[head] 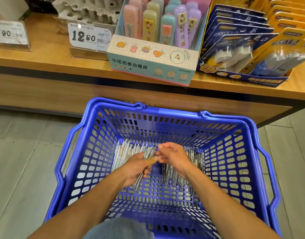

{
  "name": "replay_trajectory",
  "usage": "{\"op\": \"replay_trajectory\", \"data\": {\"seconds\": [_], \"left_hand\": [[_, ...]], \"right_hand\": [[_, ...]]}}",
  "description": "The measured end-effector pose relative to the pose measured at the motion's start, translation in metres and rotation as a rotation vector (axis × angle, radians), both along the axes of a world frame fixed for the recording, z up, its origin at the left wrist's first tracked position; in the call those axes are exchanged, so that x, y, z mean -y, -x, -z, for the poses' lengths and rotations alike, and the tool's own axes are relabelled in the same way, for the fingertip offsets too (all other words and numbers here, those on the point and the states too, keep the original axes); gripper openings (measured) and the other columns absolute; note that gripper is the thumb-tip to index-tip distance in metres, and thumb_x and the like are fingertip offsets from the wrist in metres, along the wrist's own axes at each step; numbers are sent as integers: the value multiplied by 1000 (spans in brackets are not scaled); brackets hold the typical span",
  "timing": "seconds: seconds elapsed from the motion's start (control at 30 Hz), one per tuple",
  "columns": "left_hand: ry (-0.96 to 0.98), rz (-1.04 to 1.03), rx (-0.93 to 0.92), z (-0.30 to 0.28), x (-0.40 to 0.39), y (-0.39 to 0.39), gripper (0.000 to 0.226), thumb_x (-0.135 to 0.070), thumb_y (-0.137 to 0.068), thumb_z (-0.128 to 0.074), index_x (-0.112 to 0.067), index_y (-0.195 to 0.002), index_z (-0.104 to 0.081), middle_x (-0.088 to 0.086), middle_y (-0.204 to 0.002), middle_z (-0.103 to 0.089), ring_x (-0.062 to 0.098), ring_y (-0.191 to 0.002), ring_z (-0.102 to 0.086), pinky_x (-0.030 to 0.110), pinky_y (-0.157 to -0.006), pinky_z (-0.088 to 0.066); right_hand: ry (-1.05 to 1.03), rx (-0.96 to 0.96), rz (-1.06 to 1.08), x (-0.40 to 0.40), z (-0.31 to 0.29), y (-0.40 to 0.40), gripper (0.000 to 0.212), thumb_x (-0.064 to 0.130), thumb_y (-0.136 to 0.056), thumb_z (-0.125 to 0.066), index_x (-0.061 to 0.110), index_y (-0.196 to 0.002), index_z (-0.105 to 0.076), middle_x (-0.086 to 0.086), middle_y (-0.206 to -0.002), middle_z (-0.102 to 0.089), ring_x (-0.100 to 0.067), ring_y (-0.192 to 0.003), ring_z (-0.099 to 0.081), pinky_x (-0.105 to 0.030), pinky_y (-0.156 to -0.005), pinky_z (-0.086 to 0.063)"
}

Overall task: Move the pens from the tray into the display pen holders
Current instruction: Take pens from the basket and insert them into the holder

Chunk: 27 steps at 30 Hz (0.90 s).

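Both forearms reached into the blue basket [251, 169]; left hand [136, 167] clamped a pen bundle [141, 176], right hand [174, 156] pinched its top.

price tag [9, 34] at ten o'clock cut by the left edge, small print on the second tag [90, 37] unreadable, pens [174, 175] partly hidden under both hands, right-hand fingertips [159, 146] blurred
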State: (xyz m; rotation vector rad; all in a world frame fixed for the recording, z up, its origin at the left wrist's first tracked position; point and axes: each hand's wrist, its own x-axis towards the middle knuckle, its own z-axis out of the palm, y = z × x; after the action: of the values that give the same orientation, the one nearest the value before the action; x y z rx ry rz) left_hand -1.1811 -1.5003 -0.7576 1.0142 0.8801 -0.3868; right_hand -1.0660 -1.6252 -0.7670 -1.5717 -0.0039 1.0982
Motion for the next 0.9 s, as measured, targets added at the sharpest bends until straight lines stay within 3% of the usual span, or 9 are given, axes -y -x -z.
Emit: {"op": "replay_trajectory", "data": {"seconds": [0.07,0.17,0.33,0.43,0.53,0.6,0.73,0.8,0.9], "left_hand": [[-34,-21,-19,3,-3,0,52,-29,-87,-74,-5,-128,-51,-4,-62,-51,9,-50,-41,24,-46,-38],[-51,-63,-27,4,-5,0,24,-28,-89,-72,-17,-100,-54,-6,-57,-49,9,-50,-40,23,-46,-37],[-48,-118,-66,6,-4,-2,27,-24,-93,-68,-8,-106,-52,-1,-61,-55,10,-48,-46,24,-44,-42],[-48,-133,-73,5,-4,-3,19,-21,-95,-64,-8,-102,-53,-1,-62,-56,11,-50,-48,26,-48,-43],[-48,-157,-79,5,-5,-2,27,-19,-97,-62,-5,-115,-47,0,-62,-57,12,-51,-49,26,-48,-44],[-51,-161,-87,6,-5,-2,33,-19,-97,-61,-6,-121,-43,1,-64,-57,12,-51,-49,26,-47,-44],[-34,-156,-71,6,-4,-2,18,-11,-98,-59,-3,-113,-53,6,-71,-61,16,-57,-55,30,-54,-49],[-27,-152,-65,7,-4,-1,20,-6,-97,-57,-1,-116,-56,8,-75,-63,17,-61,-58,30,-57,-50],[-31,-137,-81,6,-4,-1,53,-13,-92,-67,3,-137,-45,8,-78,-65,17,-63,-59,30,-59,-51]], "right_hand": [[269,182,-3,11,13,-8,9,21,-94,-62,12,-95,-65,-6,-85,-72,-16,-69,-69,-23,-62,-55],[704,453,-128,39,34,-19,11,17,-95,-59,9,-103,-61,-2,-82,-65,-14,-67,-65,-20,-54,-49],[993,511,-405,59,52,-3,30,16,-93,-62,4,-118,-51,-3,-82,-59,-17,-72,-63,-24,-57,-55],[1011,504,-422,60,58,4,34,16,-94,-58,1,-123,-49,-6,-87,-63,-17,-73,-65,-24,-57,-55],[993,428,-404,57,58,2,7,11,-92,-59,5,-94,-56,-4,-75,-60,-13,-55,-56,-21,-48,-52],[968,403,-366,57,56,0,14,9,-92,-59,8,-78,-54,-1,-66,-55,-13,-48,-50,-20,-42,-45],[880,331,-313,58,49,-6,29,24,-92,-61,11,-69,-52,-1,-58,-52,-14,-44,-47,-21,-41,-42],[741,251,-250,52,42,-7,30,26,-93,-62,4,-72,-59,-6,-63,-61,-16,-48,-54,-24,-48,-49],[397,96,-227,34,22,1,11,13,-91,-62,4,-85,-61,-7,-68,-67,-13,-52,-61,-24,-52,-52]]}}
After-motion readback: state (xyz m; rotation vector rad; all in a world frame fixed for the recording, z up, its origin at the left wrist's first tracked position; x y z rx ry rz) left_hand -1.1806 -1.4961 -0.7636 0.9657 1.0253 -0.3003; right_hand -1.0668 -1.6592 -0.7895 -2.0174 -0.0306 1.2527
